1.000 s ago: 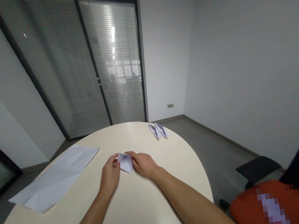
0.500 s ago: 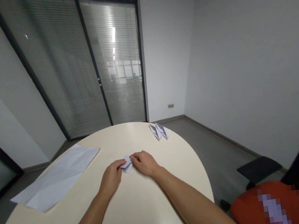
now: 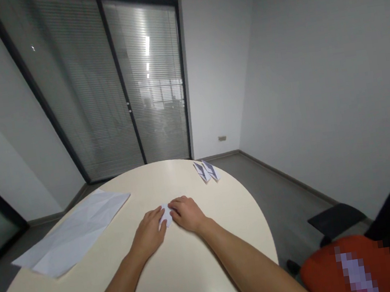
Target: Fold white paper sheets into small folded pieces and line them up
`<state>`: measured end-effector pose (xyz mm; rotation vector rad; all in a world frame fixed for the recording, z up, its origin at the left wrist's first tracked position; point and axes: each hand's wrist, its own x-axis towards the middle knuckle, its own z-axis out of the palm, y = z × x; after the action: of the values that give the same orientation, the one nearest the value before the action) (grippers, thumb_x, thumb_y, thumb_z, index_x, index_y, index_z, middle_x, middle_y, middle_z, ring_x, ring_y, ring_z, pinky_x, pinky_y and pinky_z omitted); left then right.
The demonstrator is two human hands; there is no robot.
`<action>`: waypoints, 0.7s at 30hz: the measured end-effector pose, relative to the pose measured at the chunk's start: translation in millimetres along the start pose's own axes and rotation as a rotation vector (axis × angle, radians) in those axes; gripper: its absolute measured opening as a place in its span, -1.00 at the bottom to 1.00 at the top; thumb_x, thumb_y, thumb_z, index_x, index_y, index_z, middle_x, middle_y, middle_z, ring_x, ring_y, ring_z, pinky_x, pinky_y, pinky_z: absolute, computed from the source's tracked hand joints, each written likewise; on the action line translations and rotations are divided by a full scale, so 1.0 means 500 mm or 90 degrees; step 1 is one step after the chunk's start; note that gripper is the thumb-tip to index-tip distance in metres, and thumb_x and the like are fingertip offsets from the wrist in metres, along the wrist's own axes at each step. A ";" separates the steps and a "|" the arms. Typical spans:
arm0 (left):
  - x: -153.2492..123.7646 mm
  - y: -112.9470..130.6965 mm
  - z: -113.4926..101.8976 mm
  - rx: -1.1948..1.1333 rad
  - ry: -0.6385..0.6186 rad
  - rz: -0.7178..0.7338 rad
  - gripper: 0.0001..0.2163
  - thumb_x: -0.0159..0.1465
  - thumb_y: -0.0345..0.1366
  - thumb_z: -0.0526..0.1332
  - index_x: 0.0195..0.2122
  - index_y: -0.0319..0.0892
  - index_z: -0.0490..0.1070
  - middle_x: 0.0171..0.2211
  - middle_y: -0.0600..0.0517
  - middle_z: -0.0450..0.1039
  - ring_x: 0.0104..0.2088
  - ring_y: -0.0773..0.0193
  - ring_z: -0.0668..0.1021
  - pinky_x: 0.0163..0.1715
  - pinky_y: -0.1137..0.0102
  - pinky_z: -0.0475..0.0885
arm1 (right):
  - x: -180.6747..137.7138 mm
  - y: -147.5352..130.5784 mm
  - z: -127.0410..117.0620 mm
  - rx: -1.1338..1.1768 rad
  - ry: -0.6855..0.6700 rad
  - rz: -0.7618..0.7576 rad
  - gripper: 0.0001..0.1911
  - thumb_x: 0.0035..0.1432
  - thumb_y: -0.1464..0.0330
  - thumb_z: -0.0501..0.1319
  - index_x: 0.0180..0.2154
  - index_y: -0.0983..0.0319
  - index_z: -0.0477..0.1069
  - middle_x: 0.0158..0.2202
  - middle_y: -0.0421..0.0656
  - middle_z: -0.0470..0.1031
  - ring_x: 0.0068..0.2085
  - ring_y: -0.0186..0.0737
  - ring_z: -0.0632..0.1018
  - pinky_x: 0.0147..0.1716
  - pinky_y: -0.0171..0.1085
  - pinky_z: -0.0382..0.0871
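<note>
A small piece of folded white paper (image 3: 167,214) lies on the table between my two hands, its middle showing. From the left, my left hand (image 3: 151,232) grips its edge, fingers on the upper part and thumb lower down. Opposite, my right hand (image 3: 187,213) has its fingertips bent onto the right edge, with the thumb tucked under the fingers. Both hands cover the paper's sides, so its full outline is hidden.
Large creased white paper sheets (image 3: 80,232) lie at the left of the round cream table (image 3: 185,282). Two folded paper pieces (image 3: 206,171) rest near the far right edge. An orange chair (image 3: 324,263) with a black armrest stands at the right, beside the table.
The loose flap of the folded paper now lies flatter and the piece looks more compact. My left thumb has moved down to its lower edge; my right hand has barely shifted.
</note>
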<state>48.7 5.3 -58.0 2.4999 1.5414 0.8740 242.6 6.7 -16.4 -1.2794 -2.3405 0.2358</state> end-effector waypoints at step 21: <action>-0.003 0.042 -0.034 0.225 -0.076 -0.043 -0.64 0.35 -0.38 -0.01 0.00 -0.25 0.54 0.17 -0.26 0.44 0.20 -0.11 0.43 0.19 0.02 0.26 | -0.005 -0.014 0.029 -0.018 -0.176 0.041 -0.32 0.38 0.13 -0.10 0.42 0.25 -0.06 0.45 -0.06 -0.10 0.45 0.07 -0.15 0.36 0.18 -0.22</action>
<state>56.4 -10.2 -36.9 2.6491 1.8665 0.4646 231.5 1.6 -27.3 -1.4159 -2.5403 0.4270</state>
